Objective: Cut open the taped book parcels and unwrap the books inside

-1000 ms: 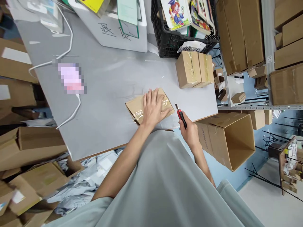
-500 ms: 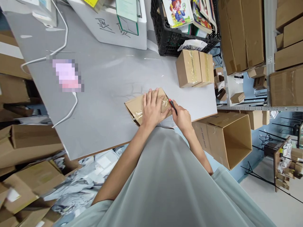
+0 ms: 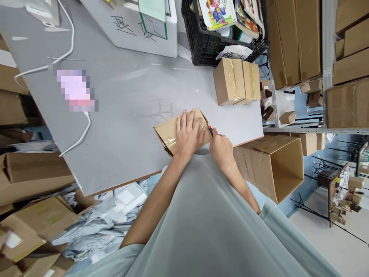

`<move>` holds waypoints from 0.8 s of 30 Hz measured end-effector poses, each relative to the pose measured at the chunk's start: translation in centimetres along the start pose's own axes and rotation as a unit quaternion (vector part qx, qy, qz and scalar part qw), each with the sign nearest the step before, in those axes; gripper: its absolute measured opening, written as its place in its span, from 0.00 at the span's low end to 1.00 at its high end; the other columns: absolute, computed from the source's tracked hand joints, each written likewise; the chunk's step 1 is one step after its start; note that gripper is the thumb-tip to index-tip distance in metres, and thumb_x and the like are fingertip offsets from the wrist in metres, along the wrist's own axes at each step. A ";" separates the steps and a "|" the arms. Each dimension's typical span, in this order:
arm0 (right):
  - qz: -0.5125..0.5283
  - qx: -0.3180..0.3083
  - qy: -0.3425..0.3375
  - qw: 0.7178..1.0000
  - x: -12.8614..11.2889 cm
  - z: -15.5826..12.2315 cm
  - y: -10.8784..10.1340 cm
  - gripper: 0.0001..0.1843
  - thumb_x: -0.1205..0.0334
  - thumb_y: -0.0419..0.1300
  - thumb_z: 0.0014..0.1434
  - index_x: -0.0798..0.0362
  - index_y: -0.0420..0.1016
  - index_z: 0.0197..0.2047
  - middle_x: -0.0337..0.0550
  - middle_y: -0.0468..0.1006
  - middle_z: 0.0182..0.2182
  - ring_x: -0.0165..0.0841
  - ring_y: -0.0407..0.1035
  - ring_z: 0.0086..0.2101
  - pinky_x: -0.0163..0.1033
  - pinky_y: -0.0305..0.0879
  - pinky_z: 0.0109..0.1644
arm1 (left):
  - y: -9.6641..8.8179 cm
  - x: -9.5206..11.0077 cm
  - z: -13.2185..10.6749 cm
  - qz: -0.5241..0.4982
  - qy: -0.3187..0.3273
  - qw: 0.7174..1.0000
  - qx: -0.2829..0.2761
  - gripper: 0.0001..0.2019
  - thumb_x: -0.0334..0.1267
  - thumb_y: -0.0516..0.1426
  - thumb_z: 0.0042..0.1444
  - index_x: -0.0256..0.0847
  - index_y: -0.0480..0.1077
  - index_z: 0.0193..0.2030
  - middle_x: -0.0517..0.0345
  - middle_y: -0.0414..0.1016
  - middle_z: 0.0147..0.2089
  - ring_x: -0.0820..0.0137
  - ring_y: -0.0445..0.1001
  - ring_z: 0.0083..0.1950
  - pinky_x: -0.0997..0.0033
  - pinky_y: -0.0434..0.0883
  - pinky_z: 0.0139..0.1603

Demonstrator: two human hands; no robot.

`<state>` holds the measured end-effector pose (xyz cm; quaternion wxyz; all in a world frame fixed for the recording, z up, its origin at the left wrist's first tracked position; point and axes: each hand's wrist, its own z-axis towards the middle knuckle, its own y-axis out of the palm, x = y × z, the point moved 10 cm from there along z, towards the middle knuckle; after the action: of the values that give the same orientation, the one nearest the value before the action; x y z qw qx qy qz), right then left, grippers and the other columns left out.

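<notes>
A small cardboard box (image 3: 166,134) with clear tape on its top lies near the front edge of the grey table (image 3: 123,150). My left hand (image 3: 188,132) rests flat on top of it, fingers spread and pointing away from me. At the box's right end, my right hand (image 3: 221,148) is closed around a black and red utility knife (image 3: 210,130). Only the front part of the knife shows, and its tip is at the box's right edge. Whether the blade is out cannot be made out.
Two taped cardboard boxes (image 3: 235,82) stand at the table's right, before a black crate (image 3: 201,46) of books. A white bin (image 3: 150,44) is at the back. A white cable (image 3: 72,38) lies left. An open carton (image 3: 268,165) stands beyond the right edge.
My right hand has turned slightly and the knife has shifted down along the box's right edge, with less of it showing. My left hand still presses on the box.
</notes>
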<state>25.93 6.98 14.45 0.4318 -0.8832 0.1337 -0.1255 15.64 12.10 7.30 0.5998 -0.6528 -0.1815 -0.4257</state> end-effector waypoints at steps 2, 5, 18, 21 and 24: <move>-0.001 -0.005 0.006 1.000 0.4 -0.5 0.3 0.27 0.68 0.45 0.80 0.56 0.62 0.78 0.61 0.87 0.54 0.46 0.84 0.53 0.45 0.75 0.57 | 0.1 0.2 -0.2 0.003 -0.001 1.000 -0.003 0.25 0.49 0.52 0.75 0.41 0.72 0.72 0.43 0.57 0.86 0.48 0.45 0.89 0.34 0.41 0.88; 0.005 0.000 0.001 1.000 0.7 -0.9 0.6 0.27 0.68 0.45 0.79 0.56 0.63 0.77 0.62 0.87 0.53 0.48 0.84 0.52 0.46 0.76 0.56 | 0.1 0.4 -0.5 0.003 -0.003 1.000 -0.010 0.25 0.49 0.52 0.75 0.42 0.72 0.71 0.43 0.57 0.86 0.48 0.45 0.89 0.34 0.41 0.88; 0.141 0.025 0.009 0.990 6.3 -5.4 3.5 0.28 0.62 0.49 0.80 0.50 0.65 0.79 0.55 0.89 0.50 0.47 0.86 0.45 0.45 0.76 0.50 | 0.0 0.5 -0.1 0.028 -0.002 0.998 -0.050 0.31 0.56 0.60 0.70 0.42 0.69 0.73 0.40 0.50 0.88 0.44 0.42 0.89 0.29 0.40 0.87; 0.258 0.104 -0.010 0.961 8.9 -3.8 3.5 0.28 0.57 0.48 0.80 0.48 0.66 0.78 0.52 0.87 0.58 0.47 0.84 0.50 0.44 0.76 0.52 | 0.7 0.5 0.2 0.056 0.007 0.995 -0.082 0.45 0.65 0.70 0.57 0.38 0.68 0.72 0.31 0.41 0.88 0.35 0.37 0.89 0.23 0.39 0.85; 0.344 0.113 -0.006 0.932 11.3 0.3 6.4 0.27 0.53 0.49 0.78 0.50 0.73 0.72 0.50 0.88 0.50 0.44 0.84 0.45 0.43 0.76 0.50 | 1.9 0.7 0.8 0.076 0.026 0.989 -0.125 0.54 0.70 0.72 0.51 0.27 0.66 0.69 0.17 0.35 0.87 0.26 0.32 0.88 0.20 0.38 0.83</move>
<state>35.78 -0.53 10.36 0.5461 -0.7295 0.4111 0.0219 17.75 12.26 6.69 0.5488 -0.7231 -0.0615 -0.4149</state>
